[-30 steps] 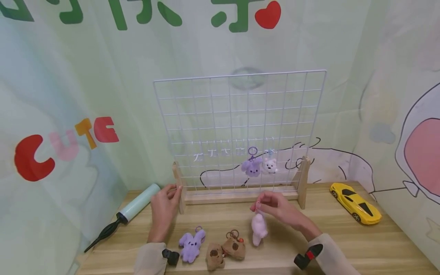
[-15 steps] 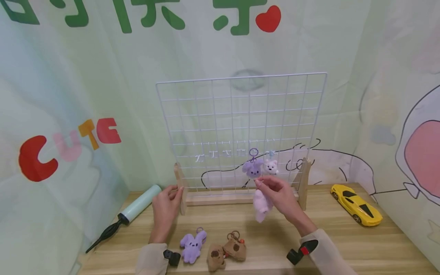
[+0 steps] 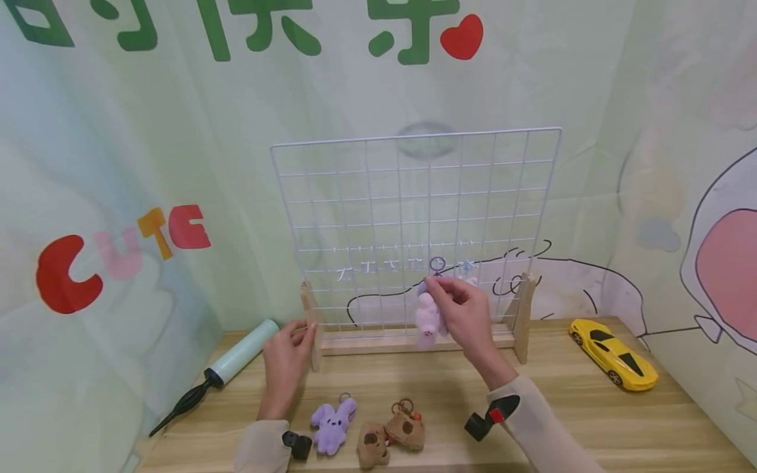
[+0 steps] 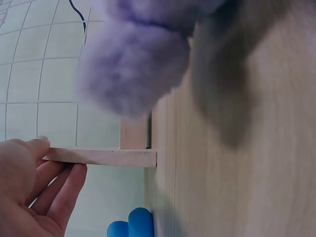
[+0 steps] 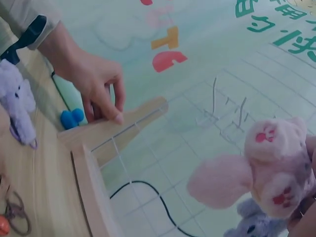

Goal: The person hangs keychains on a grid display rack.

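Pinching pink plush (image 3: 429, 316) near its top: right hand (image 3: 469, 322) | pinching wooden upright (image 3: 309, 304): left hand (image 3: 287, 355)

Pale pink plush charm (image 3: 428, 315) — fluffy, deeper-pink marks on paws — hangs below fingertips of right hand (image 3: 467, 312), in front of lower part of white wire grid (image 3: 400, 197). Grid stands upright in pale wooden stand (image 3: 378, 345), small white hooks (image 3: 368, 265) across lower half — stand's side post (image 4: 106, 157) pinched by left hand (image 3: 288, 351).
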Tool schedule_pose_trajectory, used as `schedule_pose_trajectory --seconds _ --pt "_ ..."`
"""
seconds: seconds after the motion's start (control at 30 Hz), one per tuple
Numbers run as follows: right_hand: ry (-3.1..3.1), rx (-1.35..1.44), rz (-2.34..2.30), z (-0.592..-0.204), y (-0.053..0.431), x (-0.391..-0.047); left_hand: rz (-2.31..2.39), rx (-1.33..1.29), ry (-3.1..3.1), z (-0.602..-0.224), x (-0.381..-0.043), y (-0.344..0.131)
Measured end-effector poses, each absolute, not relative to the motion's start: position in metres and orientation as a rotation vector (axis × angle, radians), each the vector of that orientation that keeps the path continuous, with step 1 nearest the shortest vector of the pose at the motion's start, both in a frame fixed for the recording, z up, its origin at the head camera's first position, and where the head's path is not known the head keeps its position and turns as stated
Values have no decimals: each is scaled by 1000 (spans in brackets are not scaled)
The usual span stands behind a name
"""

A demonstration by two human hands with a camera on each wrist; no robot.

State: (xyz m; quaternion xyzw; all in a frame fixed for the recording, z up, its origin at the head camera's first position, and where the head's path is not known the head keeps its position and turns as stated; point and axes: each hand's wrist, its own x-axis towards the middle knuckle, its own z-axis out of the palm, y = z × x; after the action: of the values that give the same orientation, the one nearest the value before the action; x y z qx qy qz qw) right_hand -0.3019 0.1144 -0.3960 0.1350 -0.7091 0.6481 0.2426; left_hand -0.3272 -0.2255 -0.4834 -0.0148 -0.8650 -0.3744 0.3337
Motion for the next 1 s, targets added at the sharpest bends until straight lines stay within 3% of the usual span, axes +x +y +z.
schedule_pose_trajectory --seconds 1.0 --pt "-1718 28 2130 -368 79 -315 -977 -56 -2228 -483 -324 -225"
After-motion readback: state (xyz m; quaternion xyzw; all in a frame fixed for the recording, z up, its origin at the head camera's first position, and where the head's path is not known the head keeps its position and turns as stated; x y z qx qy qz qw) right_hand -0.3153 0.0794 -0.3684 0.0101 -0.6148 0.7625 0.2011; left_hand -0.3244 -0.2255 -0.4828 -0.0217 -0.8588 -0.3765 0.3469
